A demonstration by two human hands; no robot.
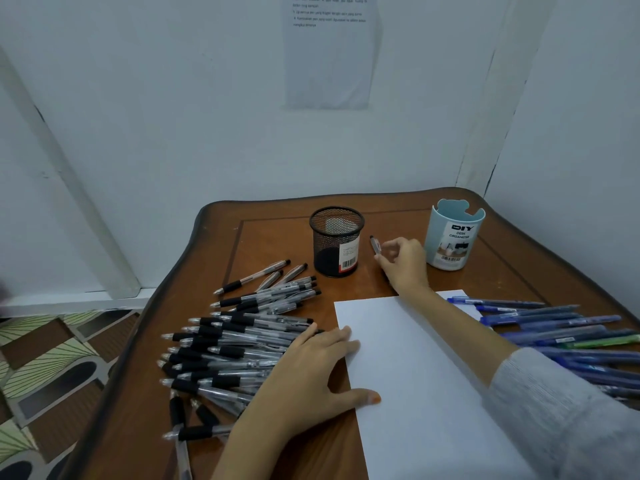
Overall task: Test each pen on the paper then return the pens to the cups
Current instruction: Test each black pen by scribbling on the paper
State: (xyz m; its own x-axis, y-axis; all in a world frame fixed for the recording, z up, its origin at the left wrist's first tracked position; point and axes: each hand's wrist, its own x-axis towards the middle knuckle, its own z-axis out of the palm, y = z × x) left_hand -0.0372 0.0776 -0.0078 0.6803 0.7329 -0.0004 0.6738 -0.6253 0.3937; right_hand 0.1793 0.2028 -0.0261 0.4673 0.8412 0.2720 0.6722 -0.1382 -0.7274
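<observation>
head cam, sole view | worn above near edge of wooden table [277, 237] | faces forward-down toward wall corner [485, 133] at 1 o'clock | close, wide-angle | paper [415, 358] nearest, 5 o'clock

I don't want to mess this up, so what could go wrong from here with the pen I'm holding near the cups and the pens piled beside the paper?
The paper looks blank, so the black pen pinched in your right hand may reach the mesh cup untested. Your left hand rests against the black pen pile, which lies near the edge of the table; a nudge could roll some off. The mesh cup might tip if the pen strikes its rim.
</observation>
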